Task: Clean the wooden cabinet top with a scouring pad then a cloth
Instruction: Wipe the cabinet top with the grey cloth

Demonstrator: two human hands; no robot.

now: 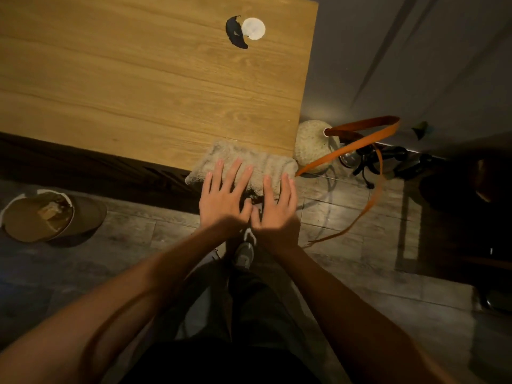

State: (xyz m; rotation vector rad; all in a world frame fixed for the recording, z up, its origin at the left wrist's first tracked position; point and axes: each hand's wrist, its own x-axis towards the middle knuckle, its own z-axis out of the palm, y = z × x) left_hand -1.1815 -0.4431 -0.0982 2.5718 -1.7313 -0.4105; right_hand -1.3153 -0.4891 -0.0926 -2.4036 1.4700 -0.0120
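Note:
A folded grey-beige cloth (260, 159) lies on the near right corner of the wooden cabinet top (133, 87), partly overhanging the front edge. My left hand (224, 195) and my right hand (277, 209) lie side by side on the cloth. Their fingers are straight and spread and press down on it. Farther back on the wood sits a white round disc (253, 29) with a black curved piece (234, 33) beside it. I see no scouring pad.
On the floor at the left stands a bin (41, 214) with scraps inside. A woven bag (313, 148) with long orange straps (360, 145) leans by the cabinet's right end, with dark items beside it. My shoe (245, 253) shows below the hands.

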